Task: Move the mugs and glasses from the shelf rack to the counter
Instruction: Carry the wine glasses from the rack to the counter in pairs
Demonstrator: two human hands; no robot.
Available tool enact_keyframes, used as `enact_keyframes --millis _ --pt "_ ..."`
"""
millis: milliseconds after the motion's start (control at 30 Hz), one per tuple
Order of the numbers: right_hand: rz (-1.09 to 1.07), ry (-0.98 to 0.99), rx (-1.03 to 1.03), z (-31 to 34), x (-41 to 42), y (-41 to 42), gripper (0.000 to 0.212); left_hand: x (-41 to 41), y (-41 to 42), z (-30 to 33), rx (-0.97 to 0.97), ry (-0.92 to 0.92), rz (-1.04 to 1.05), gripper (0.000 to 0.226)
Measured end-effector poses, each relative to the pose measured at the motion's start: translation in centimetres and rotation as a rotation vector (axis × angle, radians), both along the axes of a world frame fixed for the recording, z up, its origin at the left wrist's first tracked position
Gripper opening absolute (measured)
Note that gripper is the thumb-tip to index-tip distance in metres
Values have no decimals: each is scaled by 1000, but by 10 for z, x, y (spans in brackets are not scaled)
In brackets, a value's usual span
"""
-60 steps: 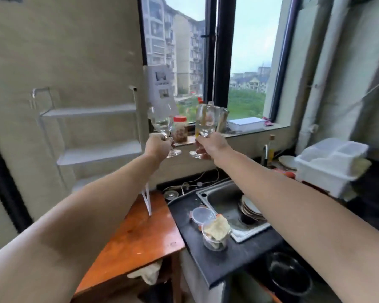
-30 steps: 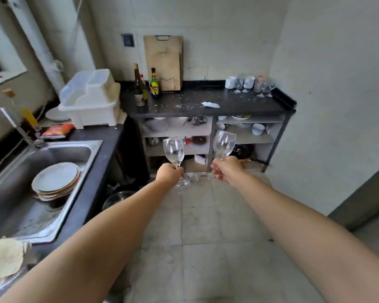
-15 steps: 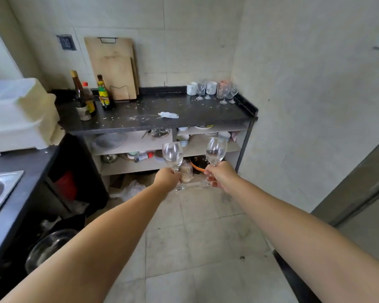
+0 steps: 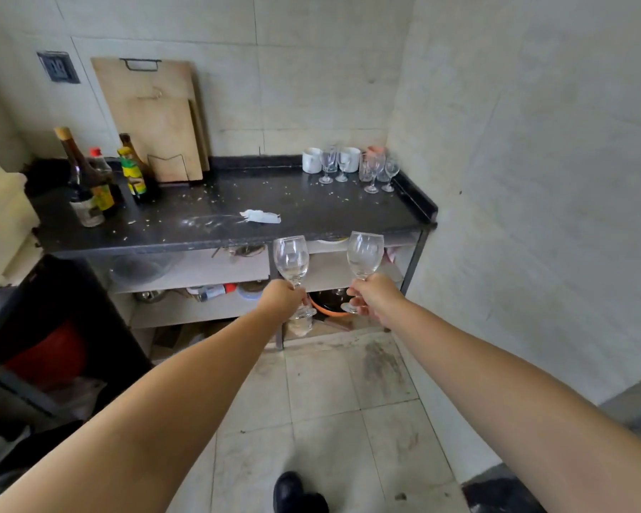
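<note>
Glass is the worry: the left hand [image 4: 282,298] is curled round the stem of one wine glass [image 4: 291,259] and the right hand [image 4: 373,295] grips the stem of a second wine glass [image 4: 364,254], both upright, held out in mid-frame in front of and below the front edge of the dark surface [image 4: 208,212]. Lifted too little, either bowl could clip that edge; brought together, the two bowls could knock, since they ride near each other. Glasses [image 4: 372,172] and white mugs [image 4: 311,160] already crowd the upper right corner of the surface, against the raised lip beside the wall, so setting down there risks toppling a neighbour. Better room lies in the centre, right of the bottles [image 4: 89,179] and around the white scrap [image 4: 260,216]. Whether the specks there are crumbs or wet patches is hard to tell; a foot could sit unevenly on them.
</note>
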State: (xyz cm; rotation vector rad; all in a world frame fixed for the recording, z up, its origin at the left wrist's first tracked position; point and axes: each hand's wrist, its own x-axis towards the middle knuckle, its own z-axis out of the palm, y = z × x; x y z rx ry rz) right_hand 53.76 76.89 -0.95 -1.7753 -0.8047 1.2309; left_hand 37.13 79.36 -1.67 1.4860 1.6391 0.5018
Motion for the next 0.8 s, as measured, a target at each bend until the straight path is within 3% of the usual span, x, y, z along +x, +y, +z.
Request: enact_keyframes --millis 133,333,567,800 --pt "-14 -3 38 0 11 73 9 12 74 -2 15 -21 0 31" --pt "-65 9 16 11 29 187 21 27 189 8 6 -25 31 34" --pt "-112 65 -11 0 72 290 5 73 292 -10 -28 -22 -2 34" --pt "-82 92 -16 -13 134 413 8 127 414 -25 -21 -54 49 26"
